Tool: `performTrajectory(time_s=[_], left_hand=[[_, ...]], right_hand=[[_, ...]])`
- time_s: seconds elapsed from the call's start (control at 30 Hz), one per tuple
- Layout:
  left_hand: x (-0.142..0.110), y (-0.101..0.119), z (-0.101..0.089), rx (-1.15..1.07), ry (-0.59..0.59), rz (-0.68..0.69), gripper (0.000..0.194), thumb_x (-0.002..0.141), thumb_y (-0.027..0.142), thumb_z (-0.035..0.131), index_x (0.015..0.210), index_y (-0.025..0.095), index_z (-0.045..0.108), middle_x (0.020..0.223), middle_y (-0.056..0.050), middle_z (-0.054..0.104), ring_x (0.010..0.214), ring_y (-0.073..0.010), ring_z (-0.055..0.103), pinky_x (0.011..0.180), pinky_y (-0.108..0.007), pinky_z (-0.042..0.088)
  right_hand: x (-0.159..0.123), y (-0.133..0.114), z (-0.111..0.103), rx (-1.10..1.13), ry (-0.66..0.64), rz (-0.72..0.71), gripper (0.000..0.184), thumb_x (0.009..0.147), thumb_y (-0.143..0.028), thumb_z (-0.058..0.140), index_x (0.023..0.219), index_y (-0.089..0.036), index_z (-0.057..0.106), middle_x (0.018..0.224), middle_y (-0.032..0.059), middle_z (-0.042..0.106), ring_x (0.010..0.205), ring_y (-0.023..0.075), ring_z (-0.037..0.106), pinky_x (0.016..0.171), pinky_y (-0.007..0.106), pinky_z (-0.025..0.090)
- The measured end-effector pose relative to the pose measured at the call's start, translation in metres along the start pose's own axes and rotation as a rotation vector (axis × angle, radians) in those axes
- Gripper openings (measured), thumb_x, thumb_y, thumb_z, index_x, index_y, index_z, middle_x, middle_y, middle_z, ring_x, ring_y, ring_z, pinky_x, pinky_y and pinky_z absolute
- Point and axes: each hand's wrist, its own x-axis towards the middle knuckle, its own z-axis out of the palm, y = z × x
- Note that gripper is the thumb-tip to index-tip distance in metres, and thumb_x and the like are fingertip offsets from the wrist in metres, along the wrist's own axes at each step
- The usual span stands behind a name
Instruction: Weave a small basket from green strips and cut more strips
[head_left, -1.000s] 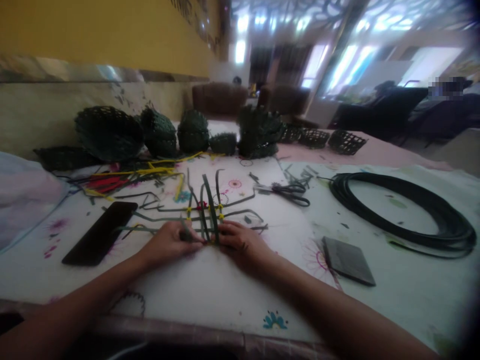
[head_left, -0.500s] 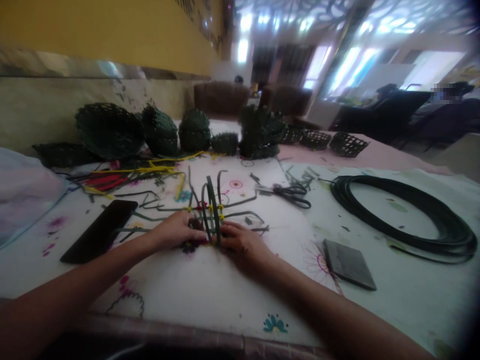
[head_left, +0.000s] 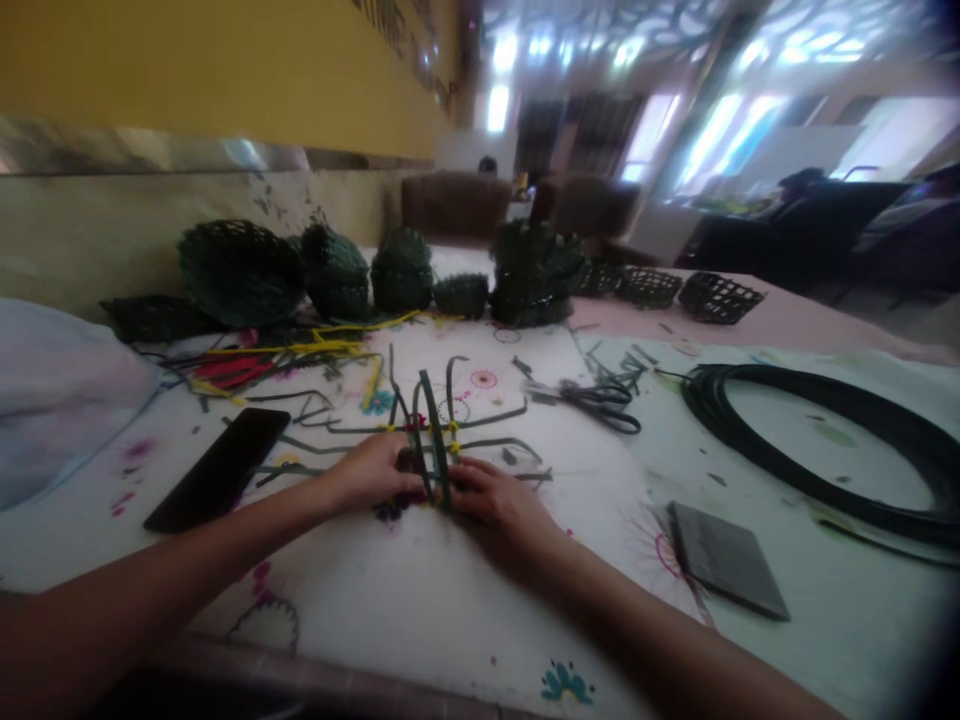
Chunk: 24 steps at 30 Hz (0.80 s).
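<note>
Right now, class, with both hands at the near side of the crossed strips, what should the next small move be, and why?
Probably, the left hand should snug the nearest crossing of the dark strips while the right hand steadies them: both hands are at their near side, some strips rise between the hands, and yellow ties sit just beyond.

the table (head_left: 405,610) bears strips (head_left: 436,437), baskets (head_left: 534,278), scissors (head_left: 600,399), a coil (head_left: 707,405).

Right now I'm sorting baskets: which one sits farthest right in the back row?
The open-weave basket on the pink cloth, nearest the dark coil; the others all stand to its left.
</note>
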Motion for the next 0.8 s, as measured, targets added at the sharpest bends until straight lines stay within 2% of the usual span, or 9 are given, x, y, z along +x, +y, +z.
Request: performTrajectory(time_s=[0.13, 0.27, 0.43, 0.57, 0.8], left_hand=[[0.0, 0.005, 0.0, 0.079, 0.03, 0.001, 0.024, 0.065, 0.025, 0.068, 0.087, 0.014, 0.068, 0.081, -0.003, 0.07, 0.074, -0.0183, 0.063, 0.063, -0.024, 0.048], [0.002, 0.007, -0.001, 0.16, 0.031, -0.064, 0.021, 0.064, 0.028, 0.069, 0.081, 0.015, 0.069, 0.074, -0.002, 0.069, 0.067, -0.0179, 0.062, 0.06, -0.025, 0.047], [0.008, 0.002, -0.004, 0.062, -0.027, -0.092, 0.028, 0.059, 0.031, 0.074, 0.083, 0.015, 0.07, 0.075, -0.002, 0.071, 0.07, -0.0185, 0.064, 0.062, -0.024, 0.049], [0.012, 0.001, -0.005, -0.042, -0.085, -0.097, 0.03, 0.059, 0.029, 0.073, 0.085, 0.014, 0.071, 0.077, -0.002, 0.071, 0.071, -0.019, 0.065, 0.063, -0.025, 0.05], [0.013, 0.006, -0.003, 0.079, -0.033, -0.058, 0.021, 0.062, 0.025, 0.068, 0.08, 0.015, 0.069, 0.079, -0.001, 0.071, 0.074, -0.0185, 0.062, 0.063, -0.024, 0.045]], right_hand=[[0.0, 0.0, 0.001, -0.017, -0.016, 0.005, 0.033, 0.095, -0.019, 0.056, 0.125, -0.029, 0.066, 0.133, 0.0075, 0.061, 0.131, 0.0247, 0.047, 0.105, 0.04, 0.045], [0.0, -0.001, -0.001, -0.009, -0.021, 0.012, 0.032, 0.094, -0.018, 0.056, 0.123, -0.027, 0.067, 0.132, 0.0082, 0.061, 0.131, 0.0249, 0.047, 0.104, 0.04, 0.046], [0.001, -0.002, -0.003, 0.007, -0.043, 0.026, 0.034, 0.092, -0.013, 0.056, 0.121, -0.025, 0.068, 0.134, 0.0088, 0.06, 0.132, 0.0255, 0.046, 0.108, 0.041, 0.043], [0.002, -0.002, -0.004, 0.03, -0.046, 0.031, 0.033, 0.091, -0.015, 0.058, 0.121, -0.026, 0.068, 0.132, 0.0091, 0.061, 0.131, 0.026, 0.047, 0.105, 0.041, 0.046], [0.004, -0.001, -0.003, 0.048, -0.008, 0.01, 0.031, 0.094, -0.018, 0.054, 0.121, -0.027, 0.067, 0.128, 0.0082, 0.064, 0.13, 0.0242, 0.049, 0.106, 0.042, 0.045]])
